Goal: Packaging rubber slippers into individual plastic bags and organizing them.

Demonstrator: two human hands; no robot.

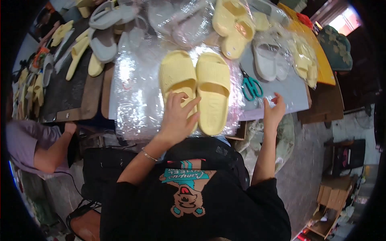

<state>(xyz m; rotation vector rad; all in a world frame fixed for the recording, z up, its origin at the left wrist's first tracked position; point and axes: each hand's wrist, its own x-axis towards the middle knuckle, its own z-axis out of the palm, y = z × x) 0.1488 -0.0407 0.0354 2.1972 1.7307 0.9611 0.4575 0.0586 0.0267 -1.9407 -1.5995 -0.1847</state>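
Observation:
A pair of yellow slide slippers lies side by side on clear plastic bags (138, 92) in front of me, toes pointing away. My left hand (179, 120) rests over the heel end of the left slipper (177, 68), its fingers spread and partly bent. Its fingertips reach toward the inner edge of the right slipper (213, 108), whose footbed shows. Off to the right, my right hand (275, 112) hovers at the table's front edge, fingers half curled and apart. Whether a bit of clear film lies between them is hard to make out. Teal-handled scissors (252, 88) lie between that hand and the slippers.
Grey slippers in clear bags (267, 60) and loose yellow slippers (235, 28) lie along the back. More grey slippers (102, 44) are piled at the back left. At the left sits a person in a purple shirt (36, 144). A yellow sheet (319, 52) borders the right side.

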